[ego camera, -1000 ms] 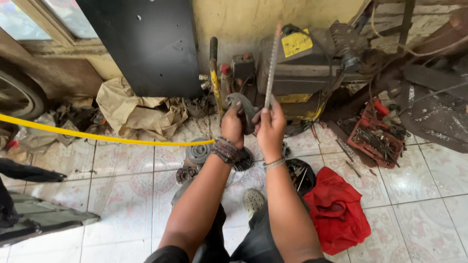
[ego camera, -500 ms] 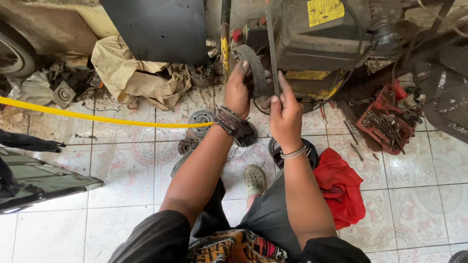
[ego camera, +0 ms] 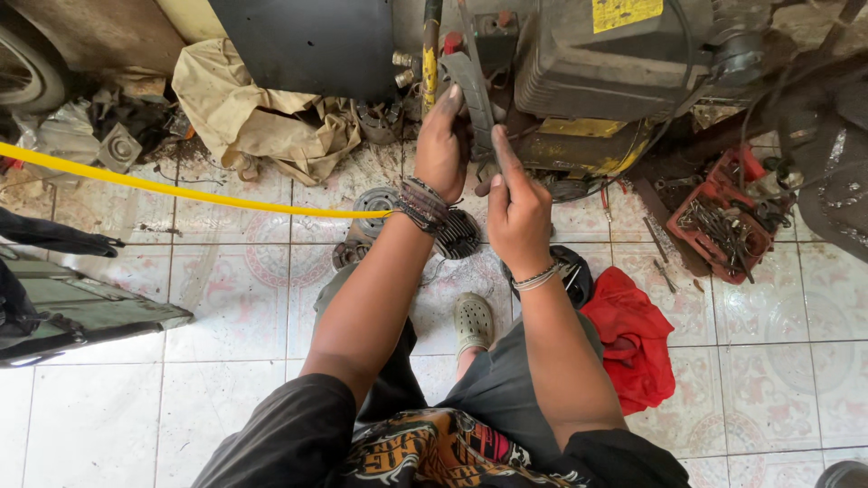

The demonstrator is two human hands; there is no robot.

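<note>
My left hand grips a grey metal bracket part that stands against the side of a dark engine block with a yellow label. My right hand is just below and to the right, fingers closed around a thin metal rod that runs up past the bracket. Both wrists wear bracelets. Round metal machine parts lie on the tiles under my hands.
A yellow hose crosses the tiled floor from the left. A red cloth lies on the right, a red tray of tools beyond it. Crumpled tan cloth and a black panel sit at the back; a tyre far left.
The view has closed in on the engine and tilted down. Both hands have moved apart a little, the left staying up on the bracket and the right dropping lower along the rod.
</note>
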